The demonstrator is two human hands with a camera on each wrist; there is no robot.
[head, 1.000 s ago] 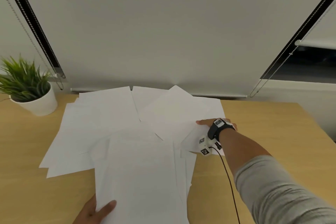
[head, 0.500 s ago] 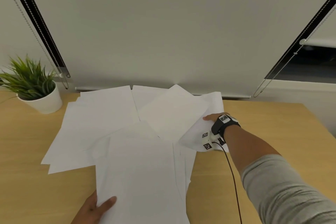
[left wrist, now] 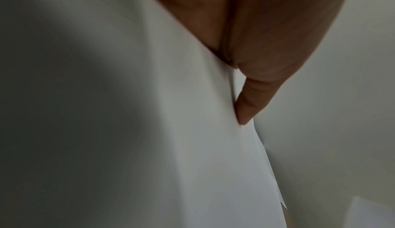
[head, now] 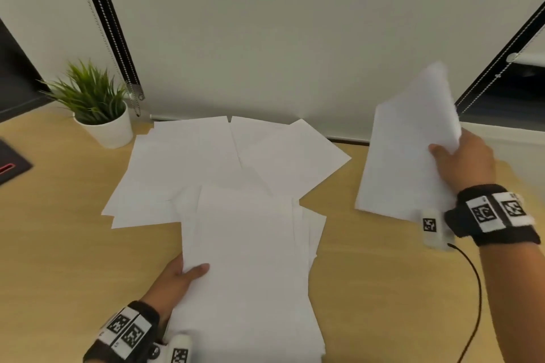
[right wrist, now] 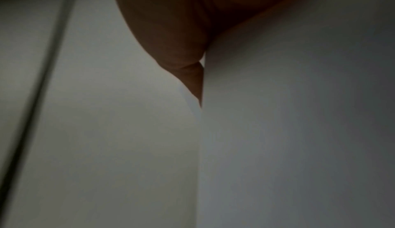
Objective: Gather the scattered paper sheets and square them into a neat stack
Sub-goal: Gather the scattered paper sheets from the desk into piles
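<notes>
a light wooden table (head: pixel 73 244) carries scattered white paper sheets (head: pixel 206 162), a small potted plant (head: pixel 100 115) and a dark flat object (head: pixel 11 166) at its left edge

Thin matt white paper sheets (head: pixel 206 165) lie on a smooth, light wood-grain desk (head: pixel 59 244); the small round white plant pot (head: pixel 113 132) looks smooth, faintly glossy

white paper sheets (head: pixel 206 162): fanned, overlapping on desk | lifted sheets (head: pixel 404 156): tilted upward, off desk, right

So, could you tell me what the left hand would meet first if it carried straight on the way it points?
Probably only paper: the left hand already grips the near stack.
</notes>
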